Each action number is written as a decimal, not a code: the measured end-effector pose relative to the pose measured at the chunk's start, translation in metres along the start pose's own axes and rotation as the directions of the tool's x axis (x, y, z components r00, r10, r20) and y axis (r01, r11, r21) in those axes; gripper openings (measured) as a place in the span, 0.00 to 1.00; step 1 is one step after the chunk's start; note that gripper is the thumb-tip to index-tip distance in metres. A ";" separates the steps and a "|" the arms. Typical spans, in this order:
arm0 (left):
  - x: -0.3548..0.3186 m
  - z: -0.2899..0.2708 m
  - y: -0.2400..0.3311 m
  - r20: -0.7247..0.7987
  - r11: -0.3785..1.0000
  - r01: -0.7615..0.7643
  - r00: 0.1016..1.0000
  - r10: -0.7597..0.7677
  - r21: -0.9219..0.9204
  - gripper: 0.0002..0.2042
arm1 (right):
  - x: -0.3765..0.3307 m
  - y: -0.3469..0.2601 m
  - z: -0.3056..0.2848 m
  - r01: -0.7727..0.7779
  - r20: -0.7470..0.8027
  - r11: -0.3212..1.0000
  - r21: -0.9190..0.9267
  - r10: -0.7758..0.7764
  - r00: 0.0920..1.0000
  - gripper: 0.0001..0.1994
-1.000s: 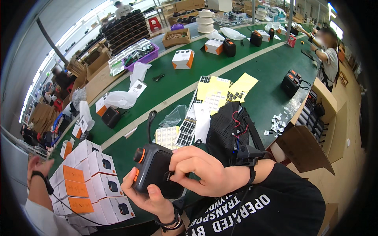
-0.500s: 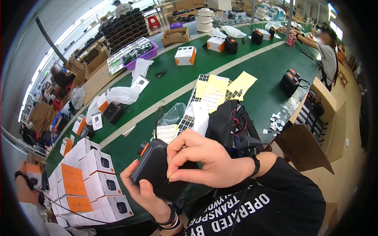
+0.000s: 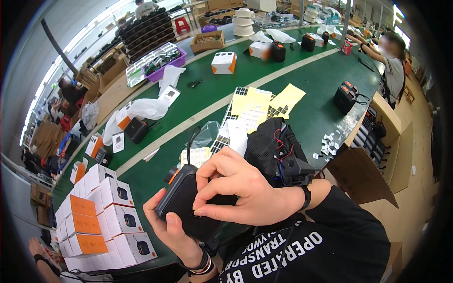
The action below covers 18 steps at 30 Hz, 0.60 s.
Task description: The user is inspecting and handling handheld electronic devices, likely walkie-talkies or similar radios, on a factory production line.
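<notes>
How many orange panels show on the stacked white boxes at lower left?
3: an upper panel, a middle panel and a lower panel, in one column on the white boxes. Others may be hidden behind them.

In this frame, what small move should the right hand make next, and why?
Probably ease the right hand slightly off the black device while the left hand, which holds it, steadies it: the right hand's pinched fingertips cover part of its front, and whether they hold anything is too small to tell.
</notes>
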State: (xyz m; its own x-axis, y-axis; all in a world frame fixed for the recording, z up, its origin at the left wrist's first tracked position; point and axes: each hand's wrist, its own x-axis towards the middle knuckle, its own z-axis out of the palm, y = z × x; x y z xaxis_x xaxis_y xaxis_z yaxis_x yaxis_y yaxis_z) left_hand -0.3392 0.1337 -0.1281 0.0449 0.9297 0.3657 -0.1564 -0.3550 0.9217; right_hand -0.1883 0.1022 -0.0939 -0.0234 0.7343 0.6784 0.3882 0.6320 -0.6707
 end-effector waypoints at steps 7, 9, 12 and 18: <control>-0.001 0.001 0.002 -0.005 1.000 0.003 1.000 -0.003 0.000 0.23 | -0.005 0.002 0.010 0.062 -0.088 0.993 -0.098 -0.070 0.994 0.07; -0.002 -0.001 0.003 -0.001 0.994 0.046 0.999 -0.046 -0.096 0.26 | -0.009 0.002 0.015 0.095 -0.153 0.971 -0.217 -0.131 0.979 0.14; -0.002 -0.004 0.003 -0.017 1.000 0.001 1.000 -0.001 -0.025 0.26 | -0.010 0.008 0.022 -0.034 -0.183 0.996 0.077 0.048 0.982 0.33; -0.002 -0.006 -0.008 -0.027 0.999 -0.011 1.000 0.012 0.046 0.24 | 0.001 0.027 0.018 -0.542 0.299 0.539 0.645 0.475 0.828 0.32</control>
State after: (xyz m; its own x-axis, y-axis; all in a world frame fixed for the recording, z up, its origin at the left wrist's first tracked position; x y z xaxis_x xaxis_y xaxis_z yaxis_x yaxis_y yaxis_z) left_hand -0.3443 0.1349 -0.1368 0.0161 0.9275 0.3734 -0.1117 -0.3694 0.9225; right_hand -0.1940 0.1245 -0.1164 -0.1100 0.9820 0.1533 -0.3718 0.1024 -0.9226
